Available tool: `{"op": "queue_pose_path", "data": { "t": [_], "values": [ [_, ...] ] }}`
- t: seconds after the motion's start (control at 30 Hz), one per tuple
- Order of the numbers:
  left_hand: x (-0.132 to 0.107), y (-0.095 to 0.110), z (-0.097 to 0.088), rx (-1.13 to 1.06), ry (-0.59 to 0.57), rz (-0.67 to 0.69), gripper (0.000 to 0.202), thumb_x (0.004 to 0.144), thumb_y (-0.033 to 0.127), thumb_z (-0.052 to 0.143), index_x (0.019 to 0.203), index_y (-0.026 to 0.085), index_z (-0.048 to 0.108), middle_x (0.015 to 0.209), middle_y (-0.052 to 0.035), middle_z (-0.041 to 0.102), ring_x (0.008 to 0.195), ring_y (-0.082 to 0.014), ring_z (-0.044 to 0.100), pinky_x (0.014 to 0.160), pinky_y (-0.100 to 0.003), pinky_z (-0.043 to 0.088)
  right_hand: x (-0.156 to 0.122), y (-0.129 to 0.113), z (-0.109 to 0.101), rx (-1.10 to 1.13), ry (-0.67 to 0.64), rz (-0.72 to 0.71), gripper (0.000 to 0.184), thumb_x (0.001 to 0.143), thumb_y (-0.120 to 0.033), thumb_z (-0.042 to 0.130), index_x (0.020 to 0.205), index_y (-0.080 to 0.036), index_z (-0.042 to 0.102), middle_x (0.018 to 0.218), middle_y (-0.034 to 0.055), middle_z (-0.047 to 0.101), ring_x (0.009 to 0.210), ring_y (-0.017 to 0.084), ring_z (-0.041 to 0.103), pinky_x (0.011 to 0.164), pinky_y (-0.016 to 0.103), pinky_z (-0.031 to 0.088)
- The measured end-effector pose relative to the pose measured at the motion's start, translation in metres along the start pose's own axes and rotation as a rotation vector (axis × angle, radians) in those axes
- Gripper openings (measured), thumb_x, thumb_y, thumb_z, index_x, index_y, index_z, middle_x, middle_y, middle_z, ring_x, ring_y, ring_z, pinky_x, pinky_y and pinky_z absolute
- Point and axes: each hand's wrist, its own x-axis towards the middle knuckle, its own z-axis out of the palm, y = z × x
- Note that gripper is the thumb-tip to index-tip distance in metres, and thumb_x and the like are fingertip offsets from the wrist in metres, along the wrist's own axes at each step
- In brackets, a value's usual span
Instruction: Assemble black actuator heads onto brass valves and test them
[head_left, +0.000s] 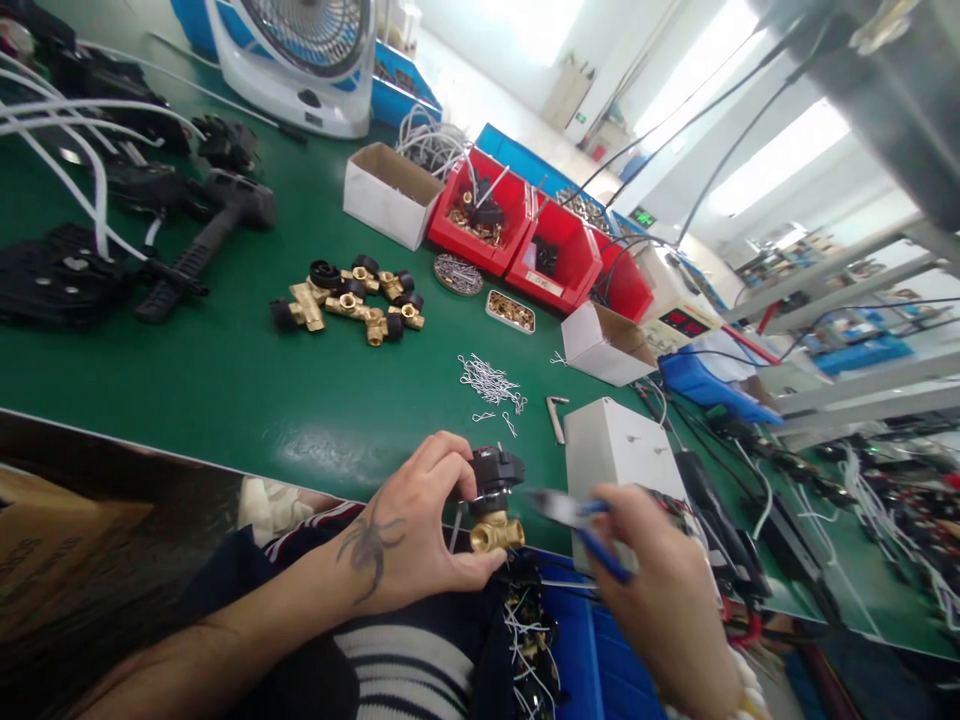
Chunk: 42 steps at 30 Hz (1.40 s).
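Note:
My left hand [416, 530] is closed on a brass valve body with a black round head [497, 500], gripping it between thumb and fingers at the table's front edge. The brass ports face down and toward me. In my right hand [656, 580] are blue-handled pliers [562, 508], blurred by motion, with their jaws pointing at the valve from the right, a small gap apart. A loose pile of silver R-shaped clips [489, 380] lies on the green table just beyond the valve. Several more brass valve bodies with black caps [369, 300] lie farther back on the left.
A white box [619, 440] and a small metal L-shaped piece [555, 418] are near my right hand. Red bins [480, 235], a white carton [391, 195] and a fan [300, 60] line the back. Black cabled housings [60, 270] lie at left. A blue crate [577, 640] is below the edge.

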Motion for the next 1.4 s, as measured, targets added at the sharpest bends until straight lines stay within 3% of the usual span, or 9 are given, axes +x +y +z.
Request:
{"op": "queue_pose_path", "data": {
  "t": [0.1,0.27,0.43,0.63,0.67,0.83,1.03,1.2,1.4],
  "values": [
    [0.0,0.0,0.0,-0.002,-0.001,-0.007,0.037,0.062,0.022,0.075,0.082,0.022,0.044,0.108,-0.0049,0.054,0.099,-0.0207,0.056,0.084,-0.033,0.048,0.003,0.002,0.002,-0.07,-0.253,-0.107,0.022,0.083,-0.006,0.043,0.091,-0.02,0.057,0.068,0.0008,0.059,0.053,0.016,0.056,0.049,0.027,0.04],
    [0.0,0.001,0.0,-0.01,0.0,0.004,0.035,0.064,0.022,0.074,0.082,0.022,0.044,0.107,-0.0044,0.054,0.096,-0.0192,0.055,0.082,-0.032,0.048,0.0,0.003,-0.005,0.064,0.15,0.092,0.012,0.086,-0.013,0.054,0.095,-0.022,0.054,0.082,0.0019,0.061,0.066,0.016,0.059,0.06,0.026,0.046],
    [-0.001,0.001,0.0,0.009,-0.004,0.013,0.037,0.063,0.021,0.075,0.082,0.022,0.043,0.109,-0.0051,0.054,0.102,-0.0212,0.054,0.088,-0.034,0.046,0.005,-0.002,0.001,-0.072,-0.251,-0.122,0.024,0.08,-0.002,0.042,0.087,-0.02,0.057,0.066,0.0005,0.057,0.051,0.014,0.052,0.047,0.026,0.037],
    [0.0,0.0,0.0,0.003,-0.01,0.01,0.038,0.063,0.022,0.076,0.082,0.022,0.044,0.108,-0.0033,0.054,0.097,-0.0188,0.054,0.082,-0.031,0.046,0.006,0.001,-0.007,0.066,0.257,0.046,0.011,0.087,-0.013,0.057,0.095,-0.02,0.054,0.083,0.0018,0.061,0.068,0.014,0.059,0.061,0.023,0.045],
    [-0.001,0.0,0.0,0.004,-0.006,0.012,0.038,0.063,0.022,0.076,0.082,0.022,0.044,0.108,-0.0034,0.054,0.097,-0.0188,0.054,0.082,-0.031,0.046,0.004,0.002,-0.005,0.057,0.253,0.044,0.011,0.086,-0.012,0.056,0.095,-0.02,0.054,0.082,0.0014,0.06,0.066,0.013,0.059,0.06,0.024,0.045],
    [-0.001,-0.001,0.001,0.015,-0.001,0.007,0.038,0.063,0.022,0.076,0.083,0.021,0.044,0.108,-0.0037,0.053,0.099,-0.0192,0.054,0.084,-0.031,0.046,0.0,0.003,0.006,-0.047,-0.199,-0.127,0.022,0.085,-0.006,0.041,0.091,-0.018,0.057,0.069,0.0008,0.058,0.053,0.015,0.055,0.048,0.026,0.04],
    [-0.001,-0.001,0.001,0.022,-0.003,0.025,0.037,0.064,0.022,0.075,0.083,0.022,0.043,0.108,-0.0035,0.053,0.099,-0.019,0.054,0.085,-0.031,0.046,-0.002,0.003,0.0,0.083,0.26,0.059,0.014,0.086,-0.012,0.055,0.096,-0.021,0.055,0.081,0.0018,0.06,0.067,0.015,0.058,0.06,0.026,0.044],
    [-0.001,0.0,0.001,0.027,-0.009,0.001,0.038,0.063,0.023,0.076,0.083,0.022,0.044,0.108,-0.004,0.053,0.097,-0.019,0.054,0.083,-0.031,0.047,0.001,0.004,0.009,-0.085,-0.175,-0.161,0.023,0.083,-0.004,0.041,0.092,-0.019,0.057,0.067,0.0005,0.055,0.052,0.015,0.052,0.048,0.026,0.037],
    [0.001,-0.001,0.001,0.009,0.006,0.018,0.038,0.062,0.021,0.075,0.082,0.022,0.043,0.105,-0.003,0.053,0.093,-0.0179,0.054,0.08,-0.031,0.046,-0.002,0.005,0.001,0.091,0.273,0.049,0.017,0.086,-0.009,0.054,0.097,-0.022,0.053,0.081,0.0016,0.059,0.068,0.015,0.058,0.063,0.026,0.046]
  ]
}}
